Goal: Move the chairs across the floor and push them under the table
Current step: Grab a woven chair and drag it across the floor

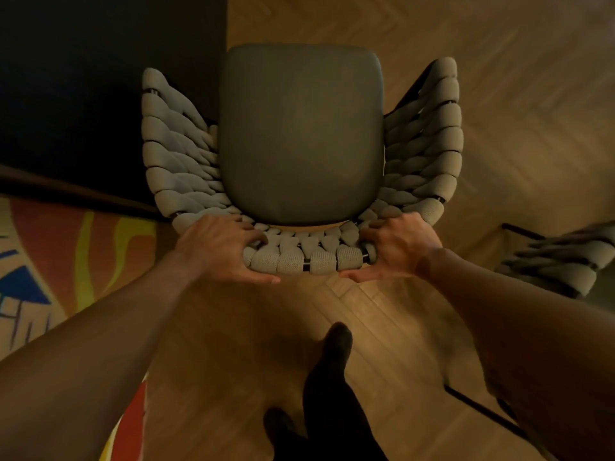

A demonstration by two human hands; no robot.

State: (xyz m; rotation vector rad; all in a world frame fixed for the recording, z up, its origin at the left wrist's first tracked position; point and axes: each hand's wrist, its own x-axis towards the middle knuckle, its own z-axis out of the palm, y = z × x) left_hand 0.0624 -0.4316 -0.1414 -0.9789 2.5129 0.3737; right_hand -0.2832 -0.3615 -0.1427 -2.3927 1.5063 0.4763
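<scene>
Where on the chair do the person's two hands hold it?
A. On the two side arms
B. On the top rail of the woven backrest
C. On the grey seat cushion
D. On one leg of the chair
B: the left hand and the right hand both curl round the woven backrest rail at the near edge of the chair, one at each end.

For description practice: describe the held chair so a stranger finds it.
On the wood floor, beside the colourful rug, stands the chair. The left hand and right hand grip its woven back; unlike the second chair at right, its grey seat shows fully.
</scene>
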